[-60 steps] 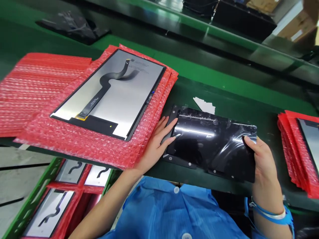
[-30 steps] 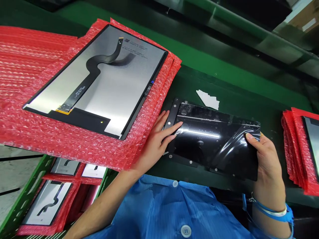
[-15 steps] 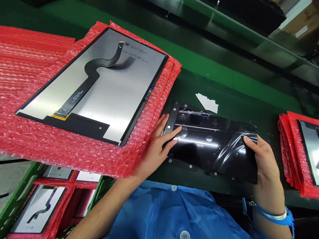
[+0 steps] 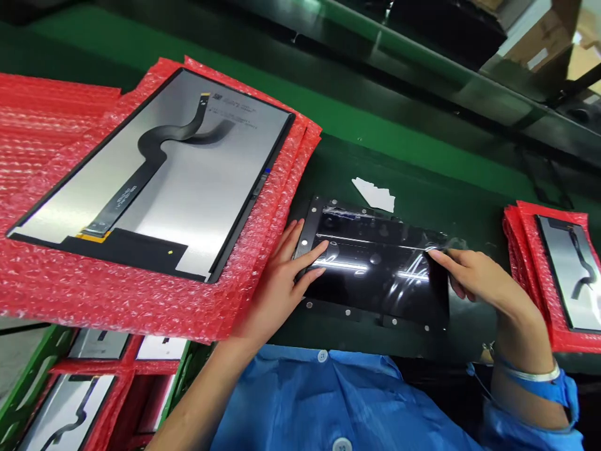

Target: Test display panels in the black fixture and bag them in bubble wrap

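Note:
A glossy black display panel [image 4: 375, 269] lies in a black jig [image 4: 347, 307] on the green bench in front of me. My left hand [image 4: 286, 275] rests flat on the panel's left end, fingers stretched out. My right hand [image 4: 474, 279] pinches the clear protective film [image 4: 425, 263] at the panel's right part and lifts it, so the film is creased and peeled back toward the left.
A stack of red bubble wrap [image 4: 141, 294] at the left carries a face-down display with a black flex cable [image 4: 154, 181]. Another red stack with a display [image 4: 563, 275] sits at the right. A white scrap [image 4: 373, 193] lies behind the jig. A green crate [image 4: 70, 401] below holds more displays.
My right hand has shifted from gripping the panel's right edge to pinching the film, pulling it leftward off the panel. The left hand stays pressed on the left end.

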The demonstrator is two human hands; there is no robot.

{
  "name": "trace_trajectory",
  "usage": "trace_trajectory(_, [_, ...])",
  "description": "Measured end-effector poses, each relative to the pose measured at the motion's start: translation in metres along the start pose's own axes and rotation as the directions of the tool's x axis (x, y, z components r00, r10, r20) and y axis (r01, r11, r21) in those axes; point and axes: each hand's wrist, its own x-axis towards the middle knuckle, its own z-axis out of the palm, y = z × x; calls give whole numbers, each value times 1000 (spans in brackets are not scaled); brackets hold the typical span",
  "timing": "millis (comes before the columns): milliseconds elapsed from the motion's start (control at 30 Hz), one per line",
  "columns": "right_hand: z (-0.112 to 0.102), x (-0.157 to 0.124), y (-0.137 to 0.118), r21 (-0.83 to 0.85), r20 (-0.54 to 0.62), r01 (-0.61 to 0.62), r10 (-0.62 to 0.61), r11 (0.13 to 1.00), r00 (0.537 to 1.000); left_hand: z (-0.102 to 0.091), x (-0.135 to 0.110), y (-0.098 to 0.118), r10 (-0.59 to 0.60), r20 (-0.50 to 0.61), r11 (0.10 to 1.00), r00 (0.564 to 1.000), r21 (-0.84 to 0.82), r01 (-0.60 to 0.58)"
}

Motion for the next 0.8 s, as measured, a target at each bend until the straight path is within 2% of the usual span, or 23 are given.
trace_trajectory(67, [-7,6,2,-71,-42,53,-56,996,998,-1,0,1,13,-14,999,1000,51,-12])
trace_trajectory(133, [-10,14,5,-29,-182,114,-118,993,976,3,2,10,58,-64,987,996,155,-48])
trace_trajectory(200, [-10,25,11,47,-304,141,-120,989,945,15,6,27,164,-89,956,982,261,-136])
trace_trajectory(233, [-10,31,14,81,-326,137,-104,987,940,24,8,39,241,-56,932,969,291,-216])
trace_trajectory(267, [-9,37,16,110,-319,124,-83,986,944,35,10,52,324,8,902,946,298,-311])
trace_trajectory(333, [-8,48,18,126,-261,96,-61,987,964,59,13,77,472,204,824,858,242,-512])
trace_trajectory(400, [-9,56,16,67,-216,81,-65,994,974,80,16,94,540,350,760,765,188,-622])
trace_trajectory(433, [-9,59,13,17,-207,75,-70,997,976,89,17,98,551,393,739,736,180,-649])
trace_trajectory(500, [-12,62,6,-88,-191,63,-79,994,979,99,19,101,553,431,711,713,201,-674])
trace_trajectory(600, [-18,64,-3,-177,-131,47,-71,983,989,103,20,102,552,439,684,709,248,-686])
trace_trajectory(733, [-22,67,-6,-169,-84,48,-63,984,994,99,24,106,548,458,681,700,241,-691])
trace_trajectory(800, [-19,65,-4,-144,-106,65,-80,987,991,93,30,107,553,485,692,677,185,-698])
